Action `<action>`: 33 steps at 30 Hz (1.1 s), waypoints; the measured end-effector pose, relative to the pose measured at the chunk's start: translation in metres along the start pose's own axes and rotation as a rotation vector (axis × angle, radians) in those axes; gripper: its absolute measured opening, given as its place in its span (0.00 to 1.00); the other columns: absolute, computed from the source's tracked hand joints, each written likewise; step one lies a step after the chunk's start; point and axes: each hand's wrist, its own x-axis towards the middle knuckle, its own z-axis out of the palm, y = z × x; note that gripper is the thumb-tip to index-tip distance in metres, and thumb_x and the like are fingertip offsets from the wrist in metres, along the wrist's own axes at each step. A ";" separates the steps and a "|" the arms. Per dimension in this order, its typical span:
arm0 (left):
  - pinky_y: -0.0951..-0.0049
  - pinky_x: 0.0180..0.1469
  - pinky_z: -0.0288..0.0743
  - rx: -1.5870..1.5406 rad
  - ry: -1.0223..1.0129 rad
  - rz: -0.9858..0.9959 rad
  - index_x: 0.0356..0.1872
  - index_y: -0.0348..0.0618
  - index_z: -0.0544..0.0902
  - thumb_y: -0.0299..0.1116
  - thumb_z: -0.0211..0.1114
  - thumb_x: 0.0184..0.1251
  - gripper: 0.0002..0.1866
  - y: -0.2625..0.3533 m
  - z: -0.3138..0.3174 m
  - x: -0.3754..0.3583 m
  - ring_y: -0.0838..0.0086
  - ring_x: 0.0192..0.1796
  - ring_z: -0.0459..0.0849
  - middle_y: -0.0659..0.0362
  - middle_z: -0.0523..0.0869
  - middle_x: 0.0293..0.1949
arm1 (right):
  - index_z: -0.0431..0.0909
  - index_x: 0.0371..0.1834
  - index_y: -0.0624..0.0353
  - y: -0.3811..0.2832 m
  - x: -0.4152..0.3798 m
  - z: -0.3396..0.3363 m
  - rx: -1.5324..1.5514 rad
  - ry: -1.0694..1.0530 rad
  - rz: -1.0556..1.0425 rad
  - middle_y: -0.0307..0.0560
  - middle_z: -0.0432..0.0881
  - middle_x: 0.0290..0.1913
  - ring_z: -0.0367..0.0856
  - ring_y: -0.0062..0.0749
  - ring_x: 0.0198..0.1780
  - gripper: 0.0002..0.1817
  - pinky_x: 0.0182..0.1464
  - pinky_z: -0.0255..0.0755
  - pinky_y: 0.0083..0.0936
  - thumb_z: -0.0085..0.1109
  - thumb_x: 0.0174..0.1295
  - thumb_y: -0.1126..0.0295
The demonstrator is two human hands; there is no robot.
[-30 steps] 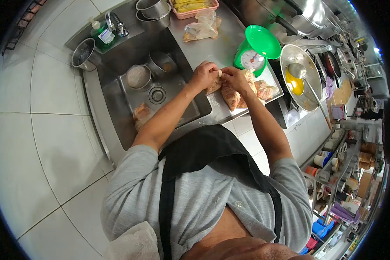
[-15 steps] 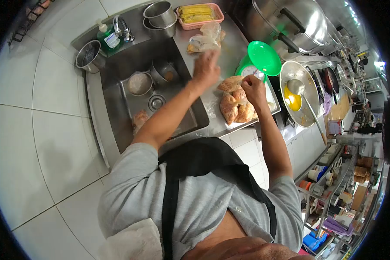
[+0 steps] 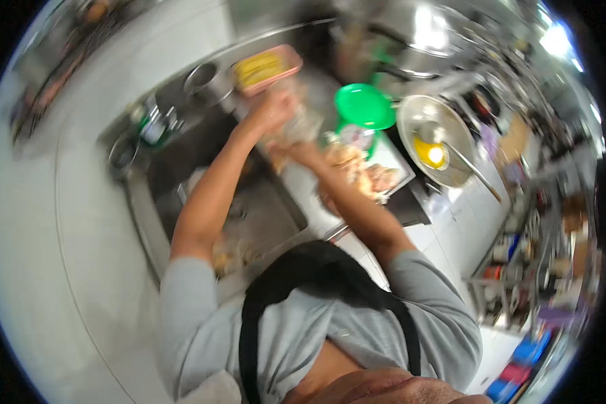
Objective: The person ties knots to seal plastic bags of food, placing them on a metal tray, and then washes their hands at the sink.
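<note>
My left hand [image 3: 275,113] is closed at the upper left of a clear plastic bag [image 3: 304,125], over the counter right of the sink. Close below it, my right hand [image 3: 304,153] is closed at the bag's lower end. Motion smears both hands, and the bag's contents cannot be made out. Beyond my right forearm, several filled bags of orange-brown food [image 3: 347,161] lie on a white tray [image 3: 402,170], partly hidden by that arm.
The steel sink [image 3: 266,212] lies on the left. Behind the hands is a pink basket [image 3: 291,57] with yellow food. A green scale [image 3: 363,106] stands beside the tray, and a large pan [image 3: 411,128] with a ladle and yellow liquid sits farther right.
My right hand has left the bagged food by the scale and moved left to join my left hand. The clear bag from the counter is now between them. The view has shifted and blurred.
</note>
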 end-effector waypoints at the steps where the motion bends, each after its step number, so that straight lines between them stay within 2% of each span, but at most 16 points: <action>1: 0.73 0.29 0.70 -0.166 -0.071 -0.154 0.27 0.41 0.77 0.30 0.61 0.54 0.04 0.035 -0.005 -0.016 0.80 0.25 0.73 0.64 0.75 0.21 | 0.68 0.55 0.61 -0.006 -0.014 0.010 0.028 0.043 0.025 0.51 0.77 0.47 0.76 0.36 0.47 0.28 0.49 0.70 0.33 0.60 0.56 0.56; 2: 0.77 0.34 0.71 -0.264 -0.179 -0.062 0.37 0.40 0.80 0.29 0.62 0.56 0.08 0.046 -0.012 -0.027 0.81 0.30 0.74 0.64 0.76 0.24 | 0.69 0.54 0.60 -0.009 -0.021 0.024 0.062 0.093 0.047 0.51 0.77 0.45 0.76 0.36 0.46 0.20 0.48 0.70 0.34 0.49 0.65 0.58; 4: 0.73 0.50 0.71 -0.708 -0.289 -0.233 0.61 0.43 0.70 0.32 0.66 0.56 0.29 0.052 -0.023 -0.050 0.75 0.49 0.75 0.57 0.77 0.47 | 0.72 0.48 0.59 0.014 -0.022 0.025 0.070 0.243 -0.264 0.48 0.78 0.37 0.75 0.31 0.38 0.16 0.42 0.71 0.30 0.47 0.66 0.58; 5: 0.68 0.55 0.70 -0.505 -0.175 -0.205 0.66 0.46 0.63 0.35 0.71 0.52 0.38 0.048 -0.019 -0.063 0.68 0.59 0.71 0.52 0.73 0.56 | 0.73 0.45 0.59 0.025 -0.023 0.026 0.057 0.316 -0.417 0.47 0.78 0.33 0.75 0.29 0.34 0.15 0.39 0.71 0.28 0.46 0.67 0.59; 6: 0.67 0.57 0.68 -0.631 -0.219 -0.318 0.68 0.44 0.58 0.35 0.74 0.47 0.45 0.019 -0.002 -0.074 0.67 0.63 0.67 0.50 0.70 0.60 | 0.74 0.42 0.59 0.027 -0.027 0.021 0.304 0.154 -0.213 0.45 0.79 0.31 0.75 0.28 0.33 0.15 0.39 0.71 0.27 0.46 0.67 0.58; 7: 0.68 0.58 0.67 -0.524 -0.270 -0.280 0.68 0.40 0.57 0.33 0.75 0.44 0.48 -0.015 0.024 -0.089 0.69 0.62 0.68 0.52 0.70 0.60 | 0.75 0.40 0.59 0.022 -0.037 0.018 0.411 0.171 -0.273 0.44 0.79 0.32 0.75 0.27 0.34 0.15 0.40 0.70 0.27 0.46 0.67 0.59; 8: 0.70 0.60 0.65 -0.691 -0.501 -0.351 0.66 0.37 0.58 0.30 0.75 0.45 0.46 0.011 0.029 -0.093 0.70 0.60 0.70 0.55 0.72 0.59 | 0.76 0.38 0.59 0.008 -0.052 0.015 0.512 0.175 -0.332 0.43 0.79 0.32 0.75 0.27 0.35 0.14 0.41 0.69 0.27 0.46 0.66 0.60; 10: 0.71 0.55 0.70 -0.714 -0.435 -0.391 0.58 0.37 0.67 0.27 0.73 0.48 0.34 0.017 0.053 -0.107 0.71 0.53 0.75 0.58 0.76 0.52 | 0.76 0.36 0.59 -0.012 -0.067 0.003 0.585 0.194 -0.403 0.40 0.78 0.32 0.75 0.26 0.36 0.14 0.41 0.69 0.26 0.46 0.66 0.60; 13: 0.72 0.50 0.75 -1.125 -0.481 -0.520 0.56 0.37 0.69 0.24 0.72 0.49 0.31 0.029 0.072 -0.113 0.72 0.49 0.78 0.58 0.77 0.50 | 0.74 0.31 0.59 -0.022 -0.082 -0.004 0.517 0.269 -0.504 0.37 0.75 0.25 0.73 0.23 0.31 0.18 0.35 0.68 0.22 0.46 0.67 0.55; 15: 0.72 0.48 0.77 -1.199 -0.471 -0.507 0.55 0.37 0.69 0.22 0.72 0.49 0.30 0.045 0.071 -0.112 0.73 0.48 0.78 0.58 0.78 0.49 | 0.74 0.33 0.60 -0.022 -0.087 -0.007 0.762 0.248 -0.291 0.39 0.76 0.25 0.75 0.24 0.29 0.16 0.32 0.69 0.23 0.46 0.67 0.58; 16: 0.72 0.48 0.77 -1.164 -0.471 -0.494 0.55 0.36 0.69 0.23 0.72 0.47 0.31 0.045 0.074 -0.111 0.72 0.49 0.78 0.58 0.78 0.49 | 0.74 0.35 0.60 -0.022 -0.088 -0.008 0.881 0.232 -0.184 0.39 0.77 0.25 0.76 0.24 0.28 0.15 0.31 0.69 0.23 0.46 0.68 0.59; 20: 0.70 0.49 0.76 -0.970 -0.478 -0.366 0.54 0.34 0.69 0.23 0.73 0.45 0.32 0.043 0.079 -0.107 0.70 0.48 0.79 0.56 0.79 0.48 | 0.69 0.20 0.55 -0.014 -0.087 -0.003 0.621 0.446 -0.205 0.35 0.66 0.18 0.63 0.20 0.21 0.22 0.23 0.57 0.19 0.49 0.64 0.50; 27: 0.71 0.51 0.72 -0.780 -0.389 -0.405 0.52 0.33 0.70 0.27 0.76 0.40 0.34 0.041 0.090 -0.120 0.70 0.50 0.77 0.54 0.79 0.49 | 0.69 0.20 0.58 -0.002 -0.068 0.009 0.438 0.495 -0.204 0.38 0.69 0.19 0.66 0.24 0.22 0.21 0.27 0.62 0.25 0.51 0.63 0.53; 30: 0.70 0.47 0.73 -0.465 -0.013 -0.153 0.49 0.35 0.73 0.27 0.74 0.42 0.28 0.049 0.100 -0.133 0.69 0.45 0.79 0.54 0.81 0.43 | 0.73 0.27 0.61 -0.011 -0.080 0.013 0.352 0.547 -0.429 0.42 0.72 0.23 0.70 0.29 0.26 0.15 0.32 0.68 0.29 0.54 0.61 0.59; 31: 0.69 0.42 0.73 -0.326 0.110 -0.079 0.46 0.36 0.76 0.32 0.70 0.52 0.20 0.054 0.093 -0.138 0.68 0.42 0.80 0.53 0.81 0.41 | 0.74 0.30 0.62 -0.014 -0.085 0.011 0.329 0.584 -0.538 0.43 0.73 0.25 0.72 0.31 0.28 0.14 0.34 0.69 0.31 0.55 0.60 0.61; 33: 0.69 0.42 0.73 -0.618 0.008 -0.481 0.45 0.38 0.77 0.40 0.64 0.58 0.19 0.056 0.081 -0.152 0.69 0.44 0.80 0.53 0.81 0.42 | 0.76 0.36 0.62 -0.008 -0.082 0.008 0.226 0.534 -0.718 0.46 0.76 0.31 0.74 0.33 0.33 0.13 0.39 0.71 0.31 0.56 0.59 0.62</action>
